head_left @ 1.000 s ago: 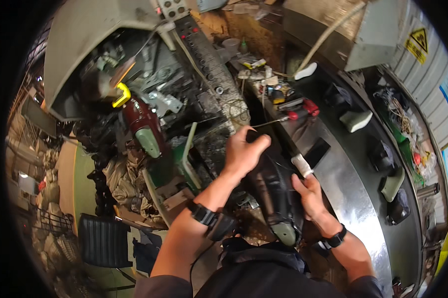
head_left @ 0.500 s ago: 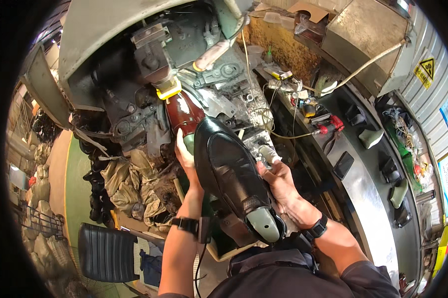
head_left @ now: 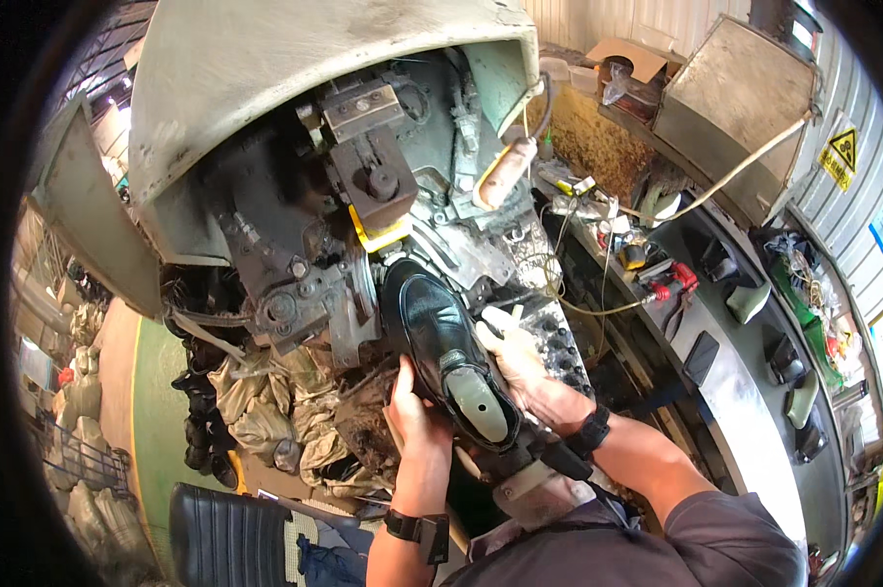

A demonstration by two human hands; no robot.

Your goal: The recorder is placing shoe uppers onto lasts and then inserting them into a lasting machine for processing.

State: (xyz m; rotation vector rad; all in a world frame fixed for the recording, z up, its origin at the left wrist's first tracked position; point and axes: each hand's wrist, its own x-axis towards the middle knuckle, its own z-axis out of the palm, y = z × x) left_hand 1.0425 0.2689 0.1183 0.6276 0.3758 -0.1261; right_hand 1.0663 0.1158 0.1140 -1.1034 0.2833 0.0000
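A black leather shoe (head_left: 435,311) on a grey-green shoe last (head_left: 483,405) lies toe up, against the metal workings of the machine (head_left: 368,186). Its toe is just below a yellow-edged part (head_left: 378,235) of the machine head. My left hand (head_left: 417,411) is closed on the shoe's left side near the heel, palm largely under it. My right hand (head_left: 522,370) grips the right side, its fingertips by the shoe's edge. A small white piece (head_left: 500,318) is at those fingertips; whether I touch it cannot be made out.
A pinkish padded handle (head_left: 505,174) hangs at the machine's right. To the right, a bench carries a red tool (head_left: 674,281) and a phone (head_left: 701,357); black shoes and pale lasts (head_left: 748,303) lie beyond. A black chair (head_left: 228,536) and cloth sacks (head_left: 265,411) are at left.
The reddish-brown shoe under the machine head is no longer in sight. The black shoe has moved up to the machine, and my left hand has shifted from the brown shoe onto it.
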